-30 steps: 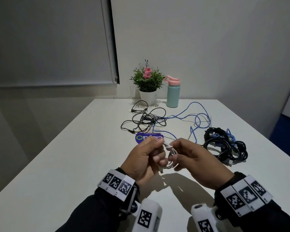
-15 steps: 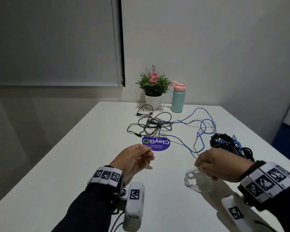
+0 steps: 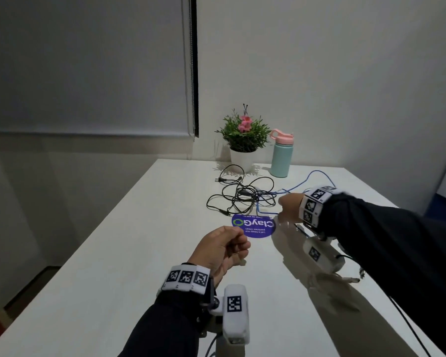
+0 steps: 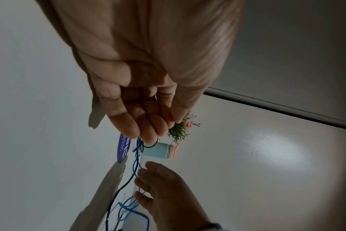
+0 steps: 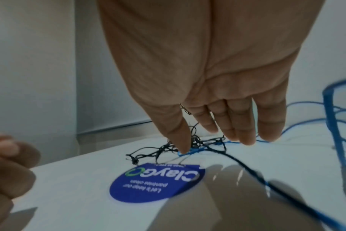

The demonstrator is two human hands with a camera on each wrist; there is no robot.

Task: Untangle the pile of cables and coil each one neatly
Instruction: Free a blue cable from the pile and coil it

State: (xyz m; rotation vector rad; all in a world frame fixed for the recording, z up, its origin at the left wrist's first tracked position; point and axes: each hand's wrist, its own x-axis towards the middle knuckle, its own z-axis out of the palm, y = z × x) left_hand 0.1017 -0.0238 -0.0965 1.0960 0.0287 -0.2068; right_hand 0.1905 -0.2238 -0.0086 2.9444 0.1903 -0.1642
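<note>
Just beyond the right hand's [image 5: 213, 96] outstretched fingers lies the blue cable [image 5: 195, 150], ungrasped.

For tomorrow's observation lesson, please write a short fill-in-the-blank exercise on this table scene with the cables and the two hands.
1. The right hand reaches toward the tangle where the thin black cable meets the ____ cable.
2. The round sticker on the table is ____ in colour.
3. The teal bottle has a ____ lid.
4. The left hand, fingers loosely curled, holds ____.

Missing words: blue; blue; pink; nothing
</note>
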